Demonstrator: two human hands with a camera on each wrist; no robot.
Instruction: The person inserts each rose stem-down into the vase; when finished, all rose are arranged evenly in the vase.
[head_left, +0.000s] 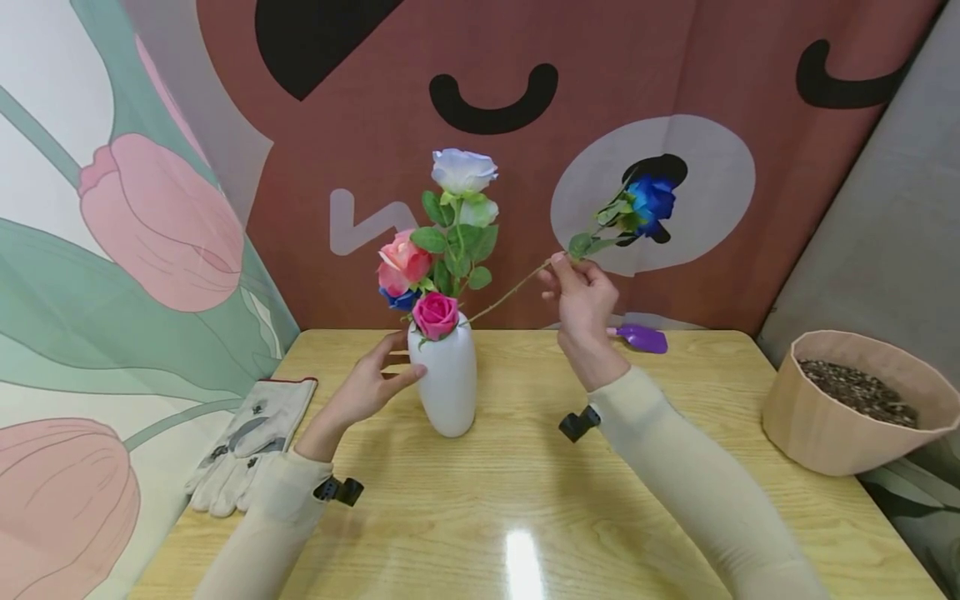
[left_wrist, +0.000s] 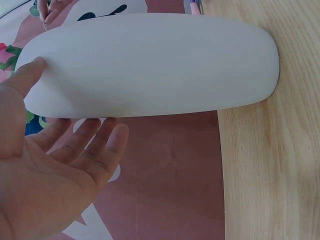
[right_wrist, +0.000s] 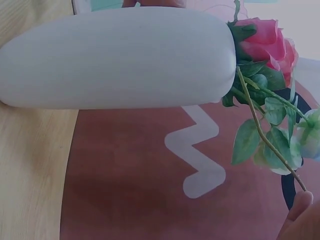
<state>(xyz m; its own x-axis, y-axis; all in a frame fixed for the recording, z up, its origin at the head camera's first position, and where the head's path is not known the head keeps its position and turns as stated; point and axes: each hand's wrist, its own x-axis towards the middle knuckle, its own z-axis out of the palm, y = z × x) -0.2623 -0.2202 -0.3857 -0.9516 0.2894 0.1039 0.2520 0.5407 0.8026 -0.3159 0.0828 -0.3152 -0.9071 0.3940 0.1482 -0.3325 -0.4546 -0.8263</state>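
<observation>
A tall white vase [head_left: 447,387] stands upright on the table, holding pink, coral, blue and white artificial roses. My left hand [head_left: 372,381] steadies it at the upper left side. In the left wrist view, that thumb lies on the vase's [left_wrist: 155,65] surface and the fingertips [left_wrist: 107,125] meet its edge. My right hand [head_left: 585,302] pinches the stem of a blue rose [head_left: 651,204] just below its leaves. This stem [right_wrist: 272,145] slants out of the vase mouth toward the right; its lower end is hidden inside.
White-grey work gloves [head_left: 251,442] lie at the table's left edge. A purple hand shovel [head_left: 642,338] rests near the back edge. At the right stands a tan pot [head_left: 802,425] with dark soil [head_left: 858,392]. Printed curtains hang behind the table.
</observation>
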